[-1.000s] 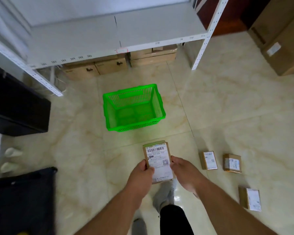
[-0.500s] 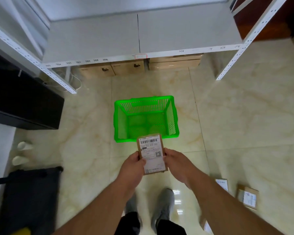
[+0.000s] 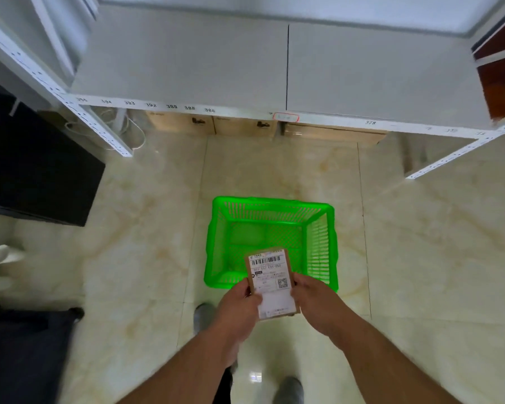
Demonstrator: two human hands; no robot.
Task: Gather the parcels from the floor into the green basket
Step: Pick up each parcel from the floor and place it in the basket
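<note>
Since the earlier frame the parcel (image 3: 271, 282) has come forward, and its far end now overlaps the near rim of the green basket (image 3: 216, 237), which then lay well ahead. Both hands grip it by its long sides, the left hand (image 3: 239, 301) on the left edge, the right hand (image 3: 311, 295) on the right. Its long axis points straight ahead at the basket, whose bottom looks bare. Neither hand is nearer; a short push forward and down should do it.
</note>
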